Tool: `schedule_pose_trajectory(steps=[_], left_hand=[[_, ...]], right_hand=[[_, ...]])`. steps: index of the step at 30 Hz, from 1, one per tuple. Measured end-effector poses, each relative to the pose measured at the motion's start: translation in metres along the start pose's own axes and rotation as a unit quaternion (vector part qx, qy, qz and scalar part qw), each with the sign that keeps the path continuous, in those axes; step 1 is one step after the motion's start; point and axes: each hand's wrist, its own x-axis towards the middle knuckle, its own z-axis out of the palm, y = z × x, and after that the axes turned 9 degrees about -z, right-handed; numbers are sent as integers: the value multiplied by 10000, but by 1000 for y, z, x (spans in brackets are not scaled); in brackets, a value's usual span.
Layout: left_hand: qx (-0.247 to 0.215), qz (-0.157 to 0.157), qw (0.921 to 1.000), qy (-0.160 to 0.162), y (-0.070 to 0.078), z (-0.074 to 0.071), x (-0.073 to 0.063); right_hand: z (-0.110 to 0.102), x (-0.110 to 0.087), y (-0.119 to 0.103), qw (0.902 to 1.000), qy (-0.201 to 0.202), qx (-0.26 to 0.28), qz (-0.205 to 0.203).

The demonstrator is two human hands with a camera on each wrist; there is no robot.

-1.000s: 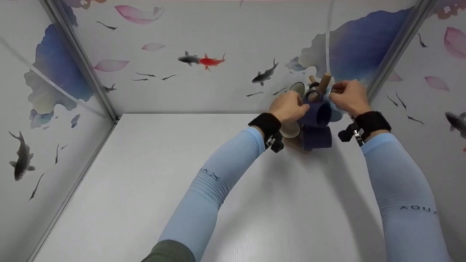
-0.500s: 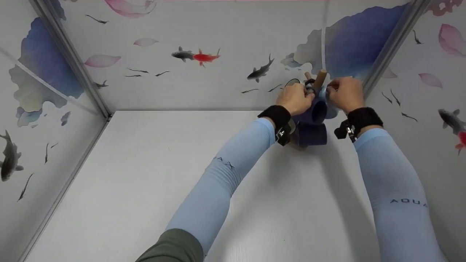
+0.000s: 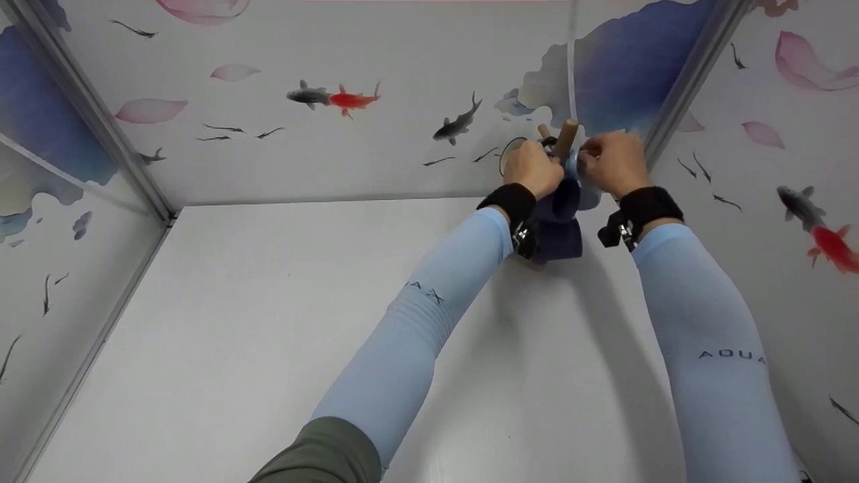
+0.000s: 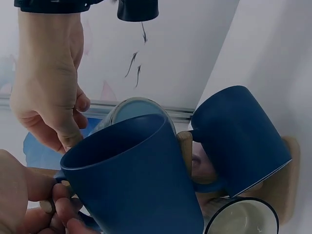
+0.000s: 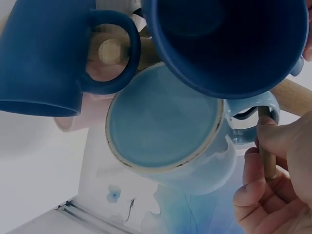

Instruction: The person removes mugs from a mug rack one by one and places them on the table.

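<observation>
My left hand point(image 3: 533, 168) pinches the handle of the upper dark blue mug point(image 4: 141, 185), whose mouth tilts up in the left wrist view. Beside it, my right hand point(image 3: 614, 161) grips the end of a wooden peg point(image 5: 267, 161) between thumb and curled fingers. That peg runs through the handle of a light blue mug point(image 5: 165, 119), with its base facing the right wrist camera. Both mugs are at a wooden mug rack point(image 3: 567, 137); my hands hide much of it. A second dark blue mug point(image 4: 241, 141) hangs lower down by its handle.
A white mug with a dark rim point(image 4: 243, 219) and a pinkish mug point(image 5: 97, 114) are also at the rack. It stands on a white tabletop point(image 3: 268, 322) near the back wall point(image 3: 376, 154). A metal corner post point(image 3: 698, 74) rises behind my right hand.
My left hand has shifted from the upper dark blue mug's left side up toward its handle and the rack post. My right hand stays by the light blue mug. The head view has swung right.
</observation>
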Motion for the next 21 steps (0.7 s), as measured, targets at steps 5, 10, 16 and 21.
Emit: schedule_pose_trajectory(steps=[5,10,16,21], left_hand=[[-39,2,10000,7,-1,1,3],[-194,163,9997,75,-8,-4,5],[15,279,9996,-84,-17,-13,10],[63,178,9995,-234,-25,-25,13]], right_hand=[[0,-6,1,9997,95,-138,-158],[4,-5,-5,9987,282,-227,-372],[11,-5,-11,9978,370,-103,-532],[16,-5,-20,9970,453,-56,-629]])
